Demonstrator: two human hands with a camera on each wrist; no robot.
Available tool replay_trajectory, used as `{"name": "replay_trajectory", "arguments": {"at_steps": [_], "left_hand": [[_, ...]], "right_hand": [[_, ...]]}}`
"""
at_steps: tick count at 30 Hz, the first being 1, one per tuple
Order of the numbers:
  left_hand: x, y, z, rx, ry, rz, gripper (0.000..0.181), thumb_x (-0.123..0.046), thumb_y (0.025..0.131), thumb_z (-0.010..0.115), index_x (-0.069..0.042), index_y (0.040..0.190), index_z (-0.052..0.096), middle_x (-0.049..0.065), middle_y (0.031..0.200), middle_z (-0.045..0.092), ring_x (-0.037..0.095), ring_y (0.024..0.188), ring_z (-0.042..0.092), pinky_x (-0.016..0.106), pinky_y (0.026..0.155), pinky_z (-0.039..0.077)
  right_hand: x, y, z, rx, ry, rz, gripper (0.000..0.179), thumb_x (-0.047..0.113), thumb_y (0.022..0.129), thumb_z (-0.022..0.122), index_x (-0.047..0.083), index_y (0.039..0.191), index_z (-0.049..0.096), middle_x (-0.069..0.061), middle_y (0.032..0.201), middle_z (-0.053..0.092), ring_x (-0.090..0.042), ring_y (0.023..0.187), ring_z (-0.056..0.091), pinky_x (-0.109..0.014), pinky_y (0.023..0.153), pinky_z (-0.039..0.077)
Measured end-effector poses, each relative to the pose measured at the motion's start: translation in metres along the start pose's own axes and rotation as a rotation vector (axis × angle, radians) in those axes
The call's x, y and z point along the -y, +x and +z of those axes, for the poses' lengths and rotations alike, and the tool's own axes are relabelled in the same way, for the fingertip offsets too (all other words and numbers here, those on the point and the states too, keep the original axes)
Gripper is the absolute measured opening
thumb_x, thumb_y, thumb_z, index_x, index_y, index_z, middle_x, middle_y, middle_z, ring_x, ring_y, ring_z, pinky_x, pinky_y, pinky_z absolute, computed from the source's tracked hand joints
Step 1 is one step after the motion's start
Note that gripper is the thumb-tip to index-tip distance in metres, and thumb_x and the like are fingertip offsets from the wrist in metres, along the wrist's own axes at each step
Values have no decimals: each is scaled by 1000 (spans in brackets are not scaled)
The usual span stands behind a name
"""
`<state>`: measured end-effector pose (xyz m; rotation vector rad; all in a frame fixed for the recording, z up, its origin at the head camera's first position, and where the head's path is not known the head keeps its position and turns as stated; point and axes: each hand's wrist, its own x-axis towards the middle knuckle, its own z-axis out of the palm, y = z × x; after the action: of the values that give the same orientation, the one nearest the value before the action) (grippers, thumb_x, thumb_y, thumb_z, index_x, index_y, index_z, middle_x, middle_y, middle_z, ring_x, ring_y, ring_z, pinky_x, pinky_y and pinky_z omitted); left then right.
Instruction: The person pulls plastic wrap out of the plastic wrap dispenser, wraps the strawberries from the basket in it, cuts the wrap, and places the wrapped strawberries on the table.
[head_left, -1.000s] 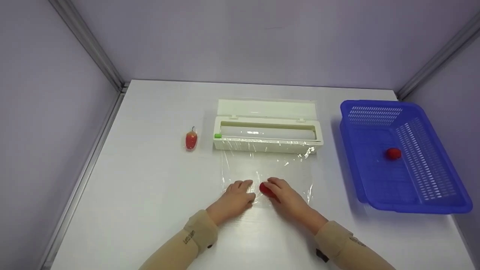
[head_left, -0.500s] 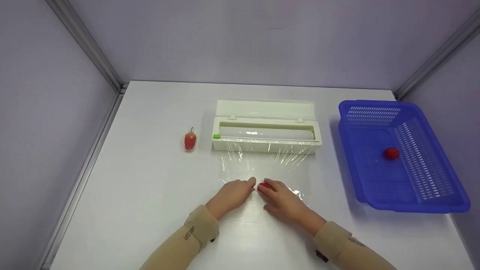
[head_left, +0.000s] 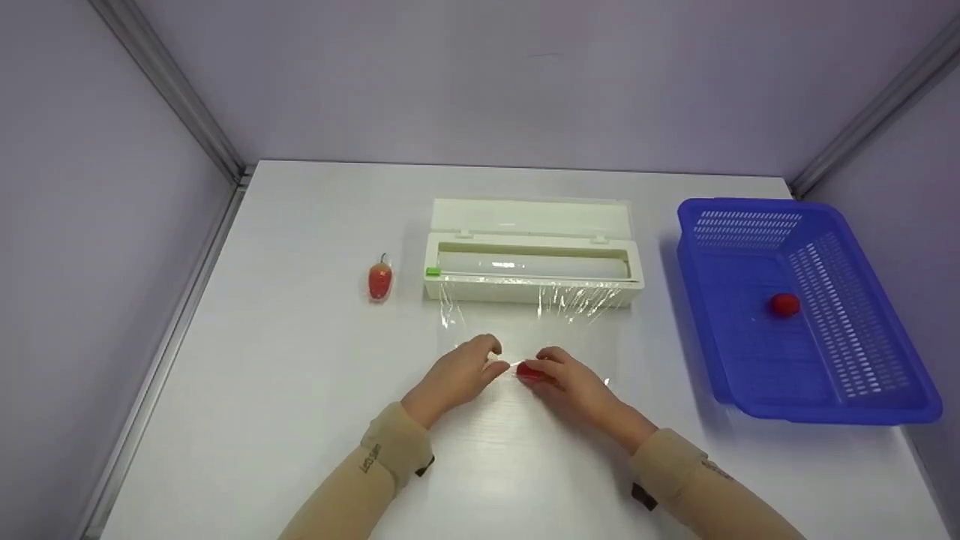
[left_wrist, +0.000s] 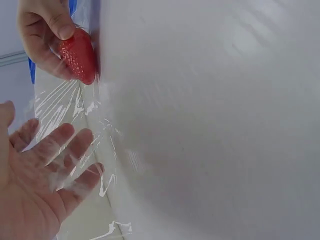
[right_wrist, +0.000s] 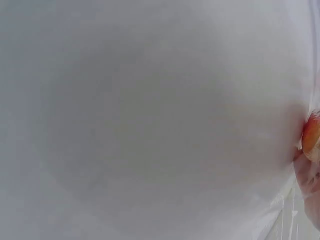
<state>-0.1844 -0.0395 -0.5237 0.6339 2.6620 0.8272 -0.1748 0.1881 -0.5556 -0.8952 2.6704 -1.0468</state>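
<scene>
My right hand (head_left: 577, 390) grips a red strawberry (head_left: 529, 372) low over the table, with its thumb on the strawberry's side in the left wrist view. Thin clear cling film (left_wrist: 60, 107) lies about the strawberry and stretches back to a white film dispenser (head_left: 532, 291). My left hand (left_wrist: 37, 190) is just left of the strawberry, fingers spread and loosely bent, with film draped over the fingertips. The right wrist view catches only the strawberry's orange end (right_wrist: 312, 136) at its right edge.
Left of the dispenser lies another strawberry (head_left: 380, 281), wrapped in film. A blue basket (head_left: 701, 322) stands at the right with a red round fruit (head_left: 784, 304) inside. The dispenser's lid (head_left: 532, 217) is folded back, and grey walls (head_left: 480, 90) enclose the table.
The left hand has turned and spread its fingers, moving slightly back and left. The right hand keeps hold of the strawberry and has turned it a little; the film's creases have shifted.
</scene>
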Motion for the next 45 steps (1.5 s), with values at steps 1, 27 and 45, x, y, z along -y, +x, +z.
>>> {"name": "replay_trajectory", "arguments": {"at_steps": [1,27,45], "left_hand": [[2,-1,-2,19,-20,-7,38,-39,90,56,-10,115,52,5,111,59,18,98,59,35,85,49],[17,0,-13,-298,-6,-131,8,-13,90,57,-8,94,62,3,91,61,18,89,55,33,80,48],[-19,46,32,21,94,120,28,-23,86,64,-17,112,63,-2,98,63,13,90,58,26,80,48]], "right_hand": [[0,1,-1,-1,10,14,30,4,86,61,5,116,62,-11,110,56,-24,103,58,-35,88,50],[-8,9,-20,-41,243,364,19,13,85,64,3,102,66,-10,101,62,-22,96,57,-29,82,48],[-2,12,-21,-76,312,419,33,15,84,66,1,111,54,-15,107,63,-29,103,59,-41,89,49]]}}
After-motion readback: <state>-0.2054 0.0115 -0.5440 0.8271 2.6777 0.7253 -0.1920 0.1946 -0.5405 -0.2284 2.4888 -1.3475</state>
